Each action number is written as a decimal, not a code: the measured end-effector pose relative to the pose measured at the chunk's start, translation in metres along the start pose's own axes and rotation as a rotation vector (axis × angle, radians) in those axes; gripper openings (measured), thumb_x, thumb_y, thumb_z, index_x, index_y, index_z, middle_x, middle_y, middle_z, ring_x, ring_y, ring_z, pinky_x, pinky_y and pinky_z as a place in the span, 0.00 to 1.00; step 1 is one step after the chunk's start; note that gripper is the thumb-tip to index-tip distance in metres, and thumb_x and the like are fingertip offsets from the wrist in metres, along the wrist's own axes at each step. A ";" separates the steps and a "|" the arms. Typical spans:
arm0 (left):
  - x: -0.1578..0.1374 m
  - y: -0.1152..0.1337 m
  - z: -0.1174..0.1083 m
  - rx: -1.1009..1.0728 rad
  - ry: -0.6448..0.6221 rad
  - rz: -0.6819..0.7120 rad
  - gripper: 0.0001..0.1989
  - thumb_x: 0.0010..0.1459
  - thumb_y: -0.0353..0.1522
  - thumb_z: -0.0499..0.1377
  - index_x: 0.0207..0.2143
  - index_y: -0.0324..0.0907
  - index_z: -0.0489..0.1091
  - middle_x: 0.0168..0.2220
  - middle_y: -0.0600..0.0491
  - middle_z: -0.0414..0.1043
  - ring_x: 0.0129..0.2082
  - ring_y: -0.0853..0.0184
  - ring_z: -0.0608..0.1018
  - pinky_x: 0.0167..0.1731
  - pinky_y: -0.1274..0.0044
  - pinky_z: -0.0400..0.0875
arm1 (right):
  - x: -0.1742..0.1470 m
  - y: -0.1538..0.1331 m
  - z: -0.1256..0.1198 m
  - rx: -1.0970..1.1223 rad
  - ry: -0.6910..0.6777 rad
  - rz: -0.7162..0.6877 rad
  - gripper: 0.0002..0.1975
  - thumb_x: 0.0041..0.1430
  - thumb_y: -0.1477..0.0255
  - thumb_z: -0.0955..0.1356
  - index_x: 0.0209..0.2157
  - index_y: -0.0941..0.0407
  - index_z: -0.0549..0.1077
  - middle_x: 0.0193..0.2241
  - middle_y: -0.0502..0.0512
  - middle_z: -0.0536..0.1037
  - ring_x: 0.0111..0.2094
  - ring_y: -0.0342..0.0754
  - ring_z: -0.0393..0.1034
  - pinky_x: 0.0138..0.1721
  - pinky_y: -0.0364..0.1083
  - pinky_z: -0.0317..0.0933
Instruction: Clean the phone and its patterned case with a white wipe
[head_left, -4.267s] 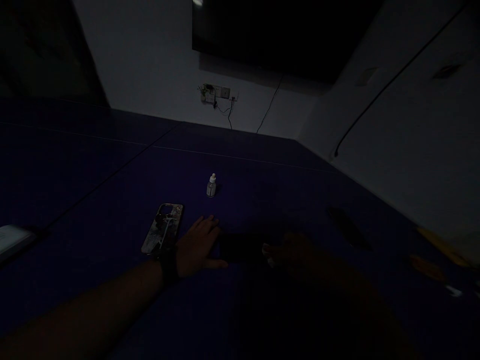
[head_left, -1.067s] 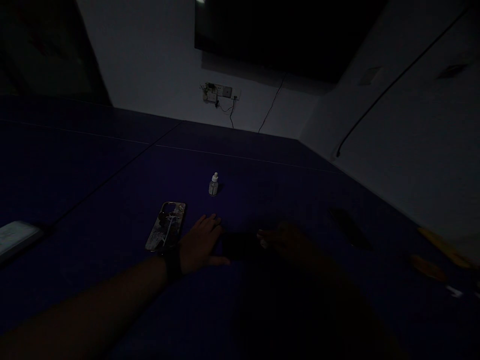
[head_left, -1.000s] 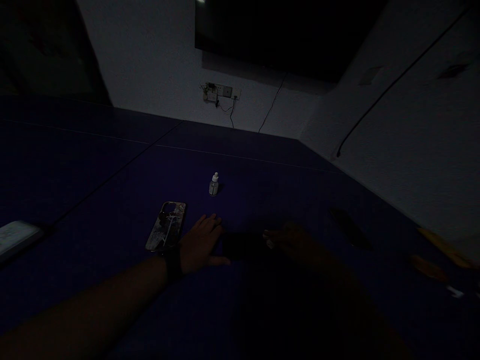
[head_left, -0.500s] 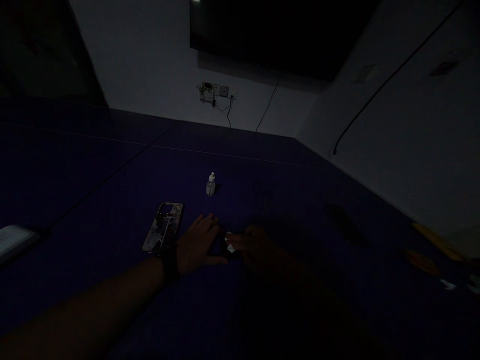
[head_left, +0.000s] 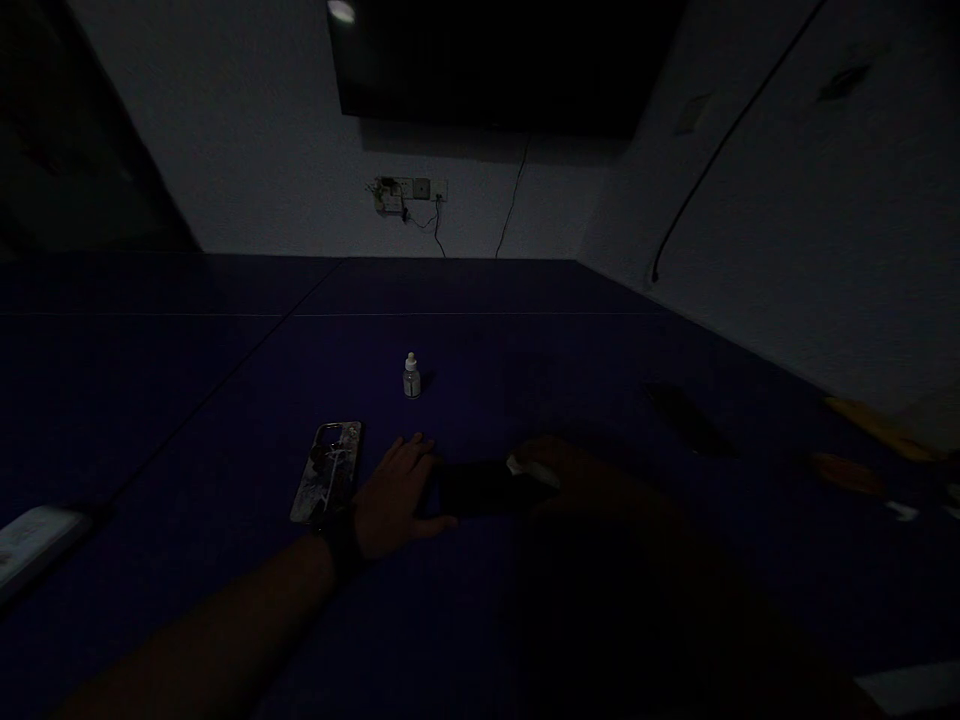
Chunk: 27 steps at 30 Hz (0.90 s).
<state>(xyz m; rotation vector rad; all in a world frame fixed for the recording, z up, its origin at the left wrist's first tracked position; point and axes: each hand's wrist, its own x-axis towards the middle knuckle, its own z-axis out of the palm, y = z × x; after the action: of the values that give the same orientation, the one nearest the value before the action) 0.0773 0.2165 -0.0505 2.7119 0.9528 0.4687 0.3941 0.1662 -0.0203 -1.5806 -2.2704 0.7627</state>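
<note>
My left hand (head_left: 394,490), with a dark band at its wrist, lies flat with fingers stretched out and thumb apart. It is at the left end of a dark flat slab, seemingly a phone (head_left: 480,488). My right hand (head_left: 574,472) presses a crumpled white wipe (head_left: 534,472) against the slab's right part; its fingers are mostly lost in shadow. A patterned phone case (head_left: 330,470) lies just left of my left hand. Beyond my hands stands a small dropper bottle (head_left: 412,380) with a white top.
On the dark blue table (head_left: 225,420), a white box-like object (head_left: 37,545) lies at the left. A dark flat object (head_left: 686,418), an orange item (head_left: 847,473) and a yellow item (head_left: 885,430) lie at the right. A wall screen (head_left: 487,70) and sockets (head_left: 409,190) are behind.
My right hand has slid right with the wipe, baring more of the dark slab. My left hand stays in place on the table. The camera view has shifted slightly.
</note>
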 end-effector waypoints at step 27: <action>-0.006 0.031 -0.009 -0.527 -0.081 0.071 0.44 0.46 0.31 0.70 0.64 0.49 0.57 0.53 0.48 0.66 0.53 0.53 0.70 0.55 0.60 0.67 | 0.010 -0.030 0.025 0.505 0.494 -0.461 0.35 0.47 0.61 0.78 0.56 0.50 0.67 0.50 0.60 0.76 0.48 0.56 0.76 0.46 0.52 0.71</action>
<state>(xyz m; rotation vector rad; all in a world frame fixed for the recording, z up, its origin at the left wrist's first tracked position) 0.0872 0.1901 -0.0342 2.2702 0.6054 0.5312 0.3548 0.1605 -0.0250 -0.8513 -1.7866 0.6543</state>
